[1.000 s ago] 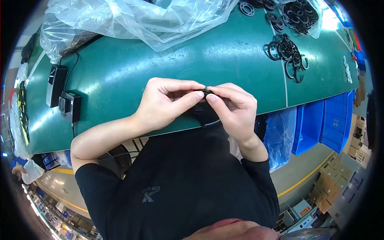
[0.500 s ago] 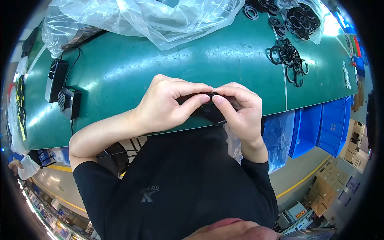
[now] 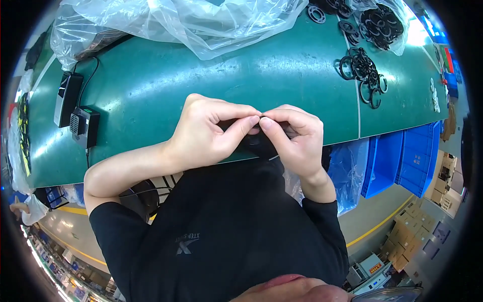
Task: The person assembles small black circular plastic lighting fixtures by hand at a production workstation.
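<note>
Both hands meet at the near edge of the green table point(image 3: 201, 70), fingertips almost touching. My left hand point(image 3: 209, 128) pinches a black part point(image 3: 261, 143) between thumb and index finger. From the other side my right hand point(image 3: 297, 136) grips the same part, its thumb and index finger pressed together at the top. Most of the part is hidden behind the fingers, and its exact kind cannot be made out. Its dark lower portion shows below the thumbs.
Black rings point(image 3: 370, 75) lie in a loose pile at the right, with a bag of rings point(image 3: 382, 25) behind. A clear plastic bag point(image 3: 201, 30) covers the far side. Black box-shaped devices point(image 3: 85, 126) stand at left. Blue crates point(image 3: 385, 166) sit below the right edge.
Both hands have shifted slightly left with the black part, and their fingertips have drawn closer together. The pinch on the part continues.
</note>
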### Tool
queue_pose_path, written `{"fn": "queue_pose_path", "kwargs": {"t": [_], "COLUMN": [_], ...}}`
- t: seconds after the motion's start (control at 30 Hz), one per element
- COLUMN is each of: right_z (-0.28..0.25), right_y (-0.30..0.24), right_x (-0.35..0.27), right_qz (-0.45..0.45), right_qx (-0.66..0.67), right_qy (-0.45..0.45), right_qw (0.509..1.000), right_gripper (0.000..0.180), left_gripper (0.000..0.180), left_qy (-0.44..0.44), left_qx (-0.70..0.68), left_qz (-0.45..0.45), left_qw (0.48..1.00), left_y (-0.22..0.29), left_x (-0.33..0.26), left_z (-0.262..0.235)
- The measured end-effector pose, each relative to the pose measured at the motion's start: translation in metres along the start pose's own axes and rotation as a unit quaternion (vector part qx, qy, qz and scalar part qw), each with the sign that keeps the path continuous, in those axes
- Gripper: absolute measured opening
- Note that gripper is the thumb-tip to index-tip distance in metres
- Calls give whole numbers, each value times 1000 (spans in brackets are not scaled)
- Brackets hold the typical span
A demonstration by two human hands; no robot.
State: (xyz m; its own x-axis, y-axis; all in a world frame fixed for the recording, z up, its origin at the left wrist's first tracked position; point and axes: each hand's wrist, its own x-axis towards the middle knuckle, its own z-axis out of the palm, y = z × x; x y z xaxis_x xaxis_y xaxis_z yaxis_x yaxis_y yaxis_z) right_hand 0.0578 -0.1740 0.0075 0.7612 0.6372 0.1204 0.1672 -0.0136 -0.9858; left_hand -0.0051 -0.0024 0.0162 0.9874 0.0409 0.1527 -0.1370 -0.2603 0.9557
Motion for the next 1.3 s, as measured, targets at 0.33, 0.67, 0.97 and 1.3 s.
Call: {"fn": "queue_pose_path", "kwargs": {"t": [0.33,0.67,0.97,1.3], "right_z": [-4,-17,-17,-21], "right_y": [-1,1,2,0], "right_x": [1,7,9,14], "right_qz": [123,90,83,-8], "right_qx": [171,120,154,-14], "right_qy": [52,49,38,97], "right_qw": [976,987,984,995], "right_gripper": [12,13,32,32], "left_gripper": [30,30,28,29], "left_qy": [-97,-137,-81,-120], "left_qx": [-280,-295,-340,-316], "left_qz": [-195,-222,-203,-218], "left_qw": [935,919,915,915], "left_y": [-3,-7,-7,-3], "left_x": [6,7,4,4], "left_z": [-5,-2,2,1]}}
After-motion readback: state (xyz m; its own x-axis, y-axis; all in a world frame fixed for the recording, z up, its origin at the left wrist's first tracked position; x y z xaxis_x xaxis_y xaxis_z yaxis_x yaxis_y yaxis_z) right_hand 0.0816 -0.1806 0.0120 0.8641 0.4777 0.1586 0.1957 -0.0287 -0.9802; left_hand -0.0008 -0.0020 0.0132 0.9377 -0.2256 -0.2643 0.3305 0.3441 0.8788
